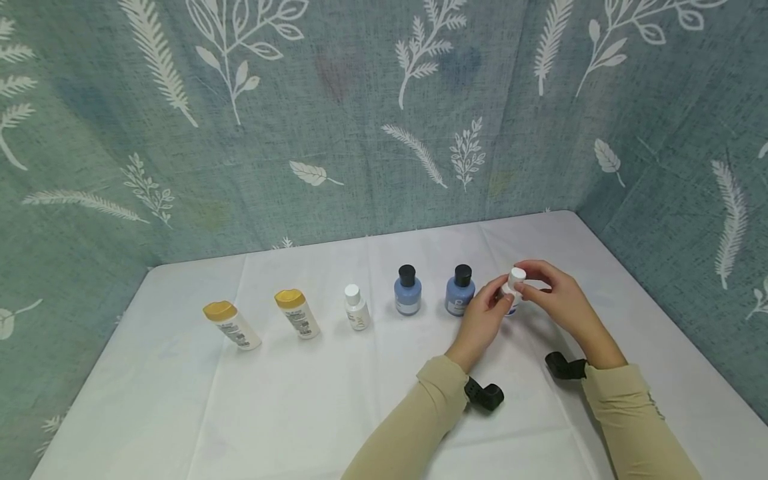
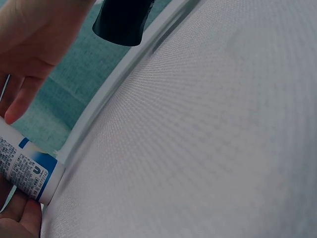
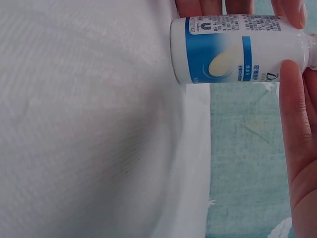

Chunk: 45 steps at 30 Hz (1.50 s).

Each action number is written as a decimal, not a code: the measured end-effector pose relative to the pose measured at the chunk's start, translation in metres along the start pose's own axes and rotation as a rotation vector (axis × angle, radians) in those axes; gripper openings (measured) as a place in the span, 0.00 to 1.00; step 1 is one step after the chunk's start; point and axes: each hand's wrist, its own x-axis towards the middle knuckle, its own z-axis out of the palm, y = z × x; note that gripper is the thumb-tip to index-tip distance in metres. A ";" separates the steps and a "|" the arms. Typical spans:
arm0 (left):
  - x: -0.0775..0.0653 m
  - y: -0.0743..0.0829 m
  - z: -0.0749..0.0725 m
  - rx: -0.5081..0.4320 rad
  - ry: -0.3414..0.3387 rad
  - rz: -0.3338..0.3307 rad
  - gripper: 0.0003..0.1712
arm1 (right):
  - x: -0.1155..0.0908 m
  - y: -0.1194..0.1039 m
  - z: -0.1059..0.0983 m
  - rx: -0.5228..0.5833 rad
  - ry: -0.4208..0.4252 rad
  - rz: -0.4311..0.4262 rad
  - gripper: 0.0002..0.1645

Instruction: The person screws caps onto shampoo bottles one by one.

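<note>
A small white bottle (image 1: 517, 275) with a white cap stands upright at the right end of a row, its base right at the white cloth. My left hand (image 1: 483, 323) grips its body from the left, fingers curled round the side. From the right, my right hand (image 1: 559, 297) pinches it near the shoulder, just under the cap. The right wrist view shows the bottle's blue-and-white label (image 3: 218, 54) and a right finger (image 3: 292, 99) against its upper part. In the left wrist view, small print covers the side of the label (image 2: 25, 171).
Close by on the left stand two blue bottles with black caps, one nearer (image 1: 460, 291), one farther (image 1: 408, 292). Beyond them are another white bottle (image 1: 357, 308) and two tilted-looking white bottles with yellow caps (image 1: 297, 315) (image 1: 233, 327). Leaf-patterned curtain (image 1: 360, 133) borders the table.
</note>
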 end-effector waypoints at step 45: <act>-0.014 0.036 -0.008 -0.024 -0.034 -0.024 0.22 | 0.002 0.004 0.002 -0.006 0.010 0.022 0.24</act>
